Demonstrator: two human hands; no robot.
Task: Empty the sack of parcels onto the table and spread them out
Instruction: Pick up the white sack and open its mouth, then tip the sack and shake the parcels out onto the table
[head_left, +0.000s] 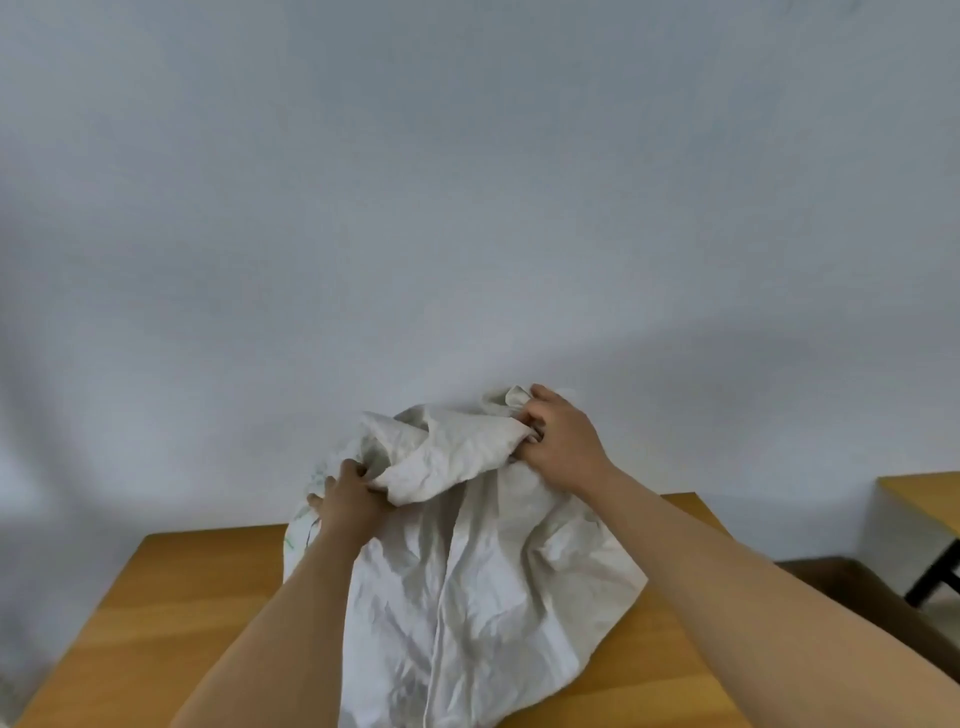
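No text, label, brand or number can be read anywhere. The white sack (467, 571) carries faint green and dark marks on its left side, just beside the left hand (349, 496), but they are too blurred and crumpled to make out as letters or a sign.

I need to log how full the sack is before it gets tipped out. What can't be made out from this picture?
- Parcels: none visible in the head view; the white sack cloth hides its contents.
- Sack's bottom: cut off by the lower edge.
- Right hand fingertips: buried in bunched cloth.
- Left hand fingertips: tucked under a fold.
- Table front: out of frame.
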